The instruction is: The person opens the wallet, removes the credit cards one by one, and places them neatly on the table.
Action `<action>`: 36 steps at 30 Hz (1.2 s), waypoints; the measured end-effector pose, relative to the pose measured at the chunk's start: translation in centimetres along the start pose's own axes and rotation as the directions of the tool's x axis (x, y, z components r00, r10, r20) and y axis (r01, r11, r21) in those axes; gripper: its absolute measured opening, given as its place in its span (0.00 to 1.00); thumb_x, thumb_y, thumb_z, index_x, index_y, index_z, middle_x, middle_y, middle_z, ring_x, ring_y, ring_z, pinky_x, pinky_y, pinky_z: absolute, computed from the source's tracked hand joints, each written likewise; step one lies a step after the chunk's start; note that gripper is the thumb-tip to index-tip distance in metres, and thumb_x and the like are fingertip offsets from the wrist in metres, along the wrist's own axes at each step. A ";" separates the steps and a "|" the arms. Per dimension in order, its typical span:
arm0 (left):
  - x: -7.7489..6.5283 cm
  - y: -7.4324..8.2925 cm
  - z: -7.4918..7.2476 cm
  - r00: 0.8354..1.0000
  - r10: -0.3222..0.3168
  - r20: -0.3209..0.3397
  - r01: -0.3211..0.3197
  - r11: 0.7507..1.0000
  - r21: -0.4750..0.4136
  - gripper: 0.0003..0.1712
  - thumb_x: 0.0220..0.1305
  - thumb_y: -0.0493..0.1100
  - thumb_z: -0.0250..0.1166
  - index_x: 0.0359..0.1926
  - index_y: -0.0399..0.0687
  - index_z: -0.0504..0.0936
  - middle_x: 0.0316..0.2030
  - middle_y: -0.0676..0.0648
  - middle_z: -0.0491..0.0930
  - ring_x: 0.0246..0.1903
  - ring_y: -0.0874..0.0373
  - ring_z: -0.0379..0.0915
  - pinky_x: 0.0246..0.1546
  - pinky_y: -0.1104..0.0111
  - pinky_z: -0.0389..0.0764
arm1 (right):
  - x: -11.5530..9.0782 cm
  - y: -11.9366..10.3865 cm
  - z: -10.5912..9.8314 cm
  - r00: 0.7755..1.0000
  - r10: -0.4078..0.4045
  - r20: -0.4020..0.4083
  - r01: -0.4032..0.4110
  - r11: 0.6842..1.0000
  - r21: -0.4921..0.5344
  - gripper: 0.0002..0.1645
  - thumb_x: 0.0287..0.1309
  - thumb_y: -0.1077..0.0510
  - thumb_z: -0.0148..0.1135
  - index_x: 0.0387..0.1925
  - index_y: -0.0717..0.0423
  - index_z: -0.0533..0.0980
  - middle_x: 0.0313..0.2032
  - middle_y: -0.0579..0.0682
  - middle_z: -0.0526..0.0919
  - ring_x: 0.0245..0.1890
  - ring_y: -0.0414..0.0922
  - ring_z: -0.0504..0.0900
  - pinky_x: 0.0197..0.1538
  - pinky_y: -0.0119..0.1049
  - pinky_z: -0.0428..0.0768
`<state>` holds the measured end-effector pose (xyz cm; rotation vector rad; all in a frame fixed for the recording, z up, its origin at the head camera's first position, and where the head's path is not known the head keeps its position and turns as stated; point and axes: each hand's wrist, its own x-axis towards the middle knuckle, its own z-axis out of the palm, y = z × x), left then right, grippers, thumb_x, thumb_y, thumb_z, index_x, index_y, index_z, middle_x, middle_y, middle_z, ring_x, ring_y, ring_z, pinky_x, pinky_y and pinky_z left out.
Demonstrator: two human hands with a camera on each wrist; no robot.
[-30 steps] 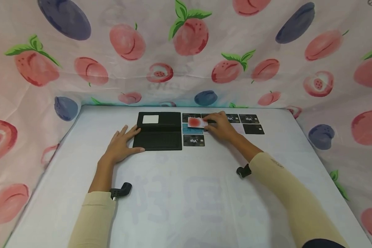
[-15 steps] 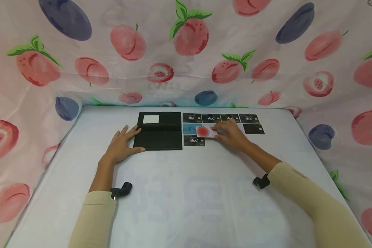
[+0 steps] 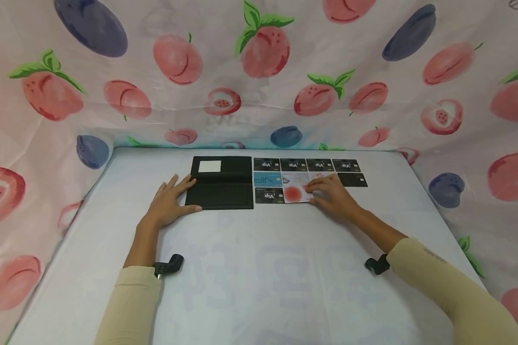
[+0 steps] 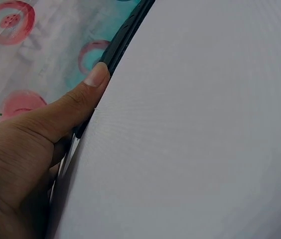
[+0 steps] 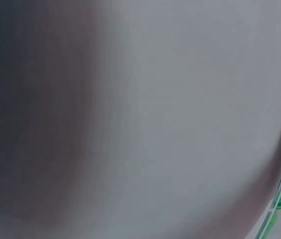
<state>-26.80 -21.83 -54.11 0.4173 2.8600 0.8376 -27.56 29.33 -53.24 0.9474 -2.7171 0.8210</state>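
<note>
An open black card wallet (image 3: 219, 195) lies flat on the table, with a white patch (image 3: 209, 166) on its upper flap. My left hand (image 3: 166, 203) rests at its left edge, fingers spread; in the left wrist view the thumb (image 4: 96, 77) touches the wallet's side. My right hand (image 3: 334, 197) pinches the right edge of a white card with a red circle (image 3: 292, 194), low at the table in the bottom row. That card sits just right of a black VIP card (image 3: 269, 195). The fingertips partly hide a pale card (image 3: 319, 176) behind them. The right wrist view is mostly blurred.
Several black VIP cards (image 3: 293, 165) form the top row right of the wallet. Below them lie a blue card (image 3: 267, 179) and a plain black card (image 3: 352, 180). A fruit-print cloth (image 3: 259, 105) hangs behind the white table (image 3: 259, 287).
My right hand has carried the red-circle card from over the upper rows down and right to the bottom row, uncovering the top row and blue card. My left hand has stayed put.
</note>
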 end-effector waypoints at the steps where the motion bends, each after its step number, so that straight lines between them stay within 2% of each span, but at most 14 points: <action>1: 0.0 0.0 0.0 1.000 -0.001 -0.001 0.001 1.000 -0.002 0.56 0.62 0.64 0.75 0.83 0.51 0.60 0.83 0.45 0.48 0.82 0.40 0.30 0.79 0.42 0.31 | -0.2 0.0 0.0 1.000 0.011 0.005 -0.011 1.000 -0.004 0.17 0.57 0.64 0.79 0.49 0.61 0.88 0.53 0.58 0.86 0.58 0.60 0.76 0.55 0.53 0.67; 6: -0.1 -0.1 0.0 1.000 -0.005 0.002 0.005 1.000 0.006 0.56 0.62 0.65 0.75 0.83 0.51 0.60 0.83 0.45 0.48 0.82 0.40 0.30 0.79 0.43 0.31 | -1.0 0.1 0.0 1.000 0.025 0.007 -0.024 0.999 -0.035 0.18 0.56 0.62 0.80 0.49 0.59 0.88 0.55 0.58 0.86 0.58 0.59 0.71 0.53 0.52 0.68; 11: -0.2 -0.2 -0.1 1.000 -0.002 0.001 0.002 1.000 0.015 0.56 0.62 0.65 0.75 0.83 0.50 0.60 0.83 0.44 0.49 0.82 0.40 0.30 0.80 0.43 0.31 | -1.2 0.2 0.1 1.000 -0.024 0.006 0.024 0.998 -0.060 0.18 0.57 0.61 0.80 0.49 0.57 0.89 0.55 0.55 0.87 0.54 0.55 0.72 0.51 0.50 0.69; 19: -0.3 -0.1 -0.3 1.000 -0.003 0.004 0.003 1.000 0.009 0.56 0.62 0.65 0.75 0.83 0.50 0.60 0.83 0.45 0.49 0.82 0.41 0.30 0.80 0.44 0.31 | -1.1 0.0 0.4 1.000 -0.022 -0.003 0.022 0.996 -0.082 0.15 0.58 0.62 0.79 0.48 0.57 0.90 0.53 0.53 0.88 0.50 0.52 0.71 0.49 0.47 0.71; 36: -0.1 0.0 -0.2 1.000 -0.008 0.009 0.008 1.000 0.014 0.56 0.62 0.63 0.75 0.83 0.50 0.60 0.83 0.44 0.49 0.82 0.39 0.30 0.80 0.44 0.29 | -1.3 -0.5 0.7 0.999 0.003 -0.042 -0.005 0.999 -0.044 0.14 0.59 0.63 0.78 0.48 0.57 0.90 0.53 0.53 0.88 0.51 0.53 0.71 0.48 0.45 0.71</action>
